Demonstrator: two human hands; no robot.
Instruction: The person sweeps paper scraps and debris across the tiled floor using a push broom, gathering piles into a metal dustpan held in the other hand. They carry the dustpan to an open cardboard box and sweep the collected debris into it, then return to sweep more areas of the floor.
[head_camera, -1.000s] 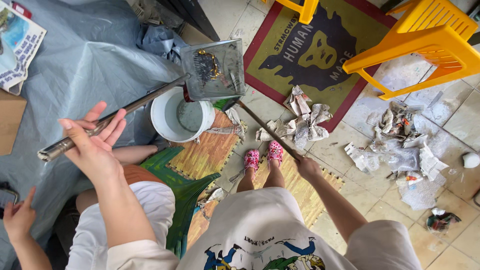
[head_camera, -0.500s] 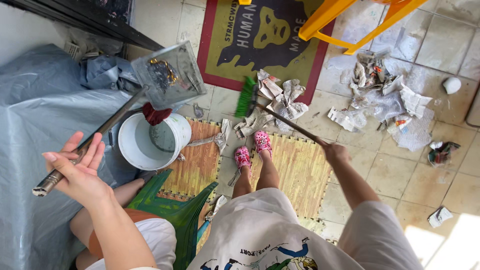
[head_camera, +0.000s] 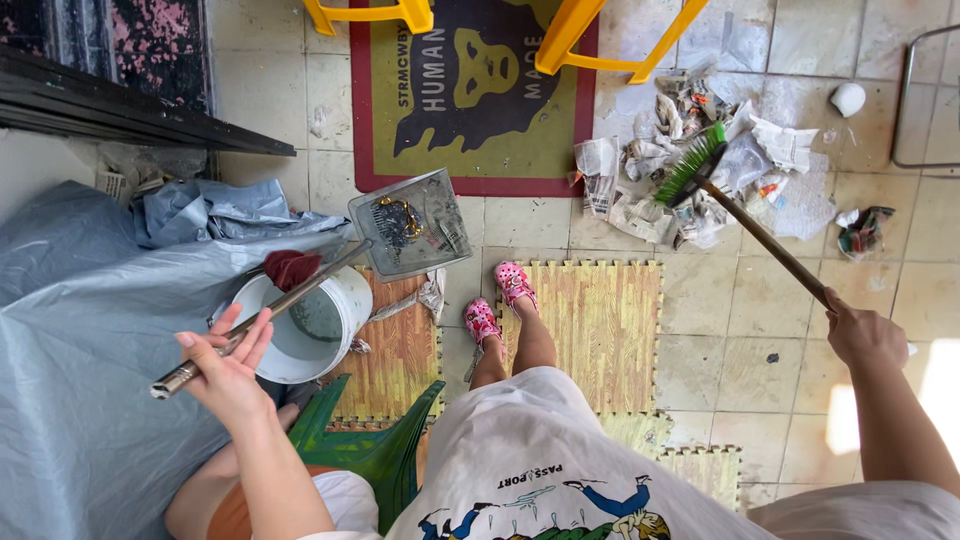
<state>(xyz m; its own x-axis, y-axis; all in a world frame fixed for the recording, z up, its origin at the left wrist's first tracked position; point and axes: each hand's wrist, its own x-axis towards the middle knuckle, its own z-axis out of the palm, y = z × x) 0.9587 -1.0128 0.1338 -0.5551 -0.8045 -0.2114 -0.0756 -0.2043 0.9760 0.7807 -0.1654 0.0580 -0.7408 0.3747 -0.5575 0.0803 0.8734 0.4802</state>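
My left hand (head_camera: 225, 368) grips the metal handle of a grey long-handled dustpan (head_camera: 412, 224), whose pan hangs above the floor with a little debris in it. My right hand (head_camera: 862, 335) is closed on the wooden stick of a broom (head_camera: 760, 240). The broom's green bristle head (head_camera: 690, 165) rests on a heap of crumpled paper scraps (head_camera: 700, 170) on the tiled floor. My feet in pink shoes (head_camera: 497, 300) stand on a wood-pattern foam mat (head_camera: 600, 330).
A white bucket (head_camera: 305, 325) with a red cloth (head_camera: 290, 268) on its rim stands under the dustpan handle. A grey plastic sheet (head_camera: 80, 340) covers the left. Yellow chair legs (head_camera: 590, 45) and a printed doormat (head_camera: 470, 100) lie ahead. Another person's arm (head_camera: 200, 490) shows at lower left.
The broom head has swung right onto the paper heap. The dustpan has shifted right, off the bucket toward the mat. The camera view moved right and forward.
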